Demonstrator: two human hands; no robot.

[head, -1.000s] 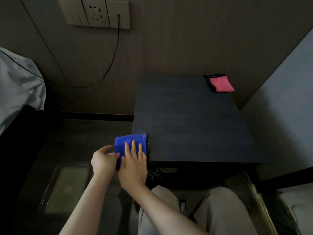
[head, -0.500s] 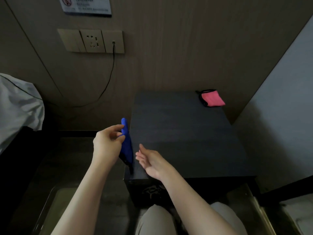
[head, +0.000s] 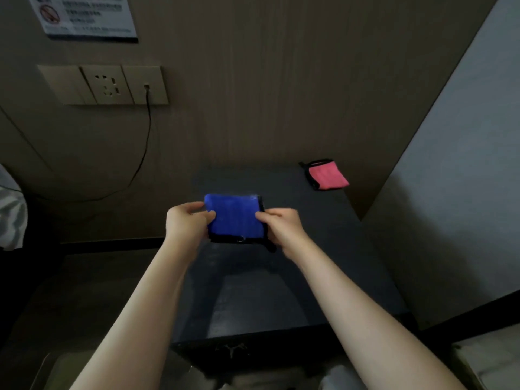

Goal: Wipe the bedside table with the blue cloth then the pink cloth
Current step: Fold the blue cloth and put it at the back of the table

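- we've got the blue cloth (head: 235, 218) folded and pinched between both hands, left hand (head: 187, 220) on its left edge, right hand (head: 282, 228) on its right edge, fingers closed on the fabric
- it looks lifted just above the bedside table (head: 323, 263), over the back-left part, though contact is hard to call
- pink cloth (head: 327, 175) sits untouched at the table's back-right corner, well apart from our hands
- our guess: we're in the blue stage, and the pink wipe is all still to do
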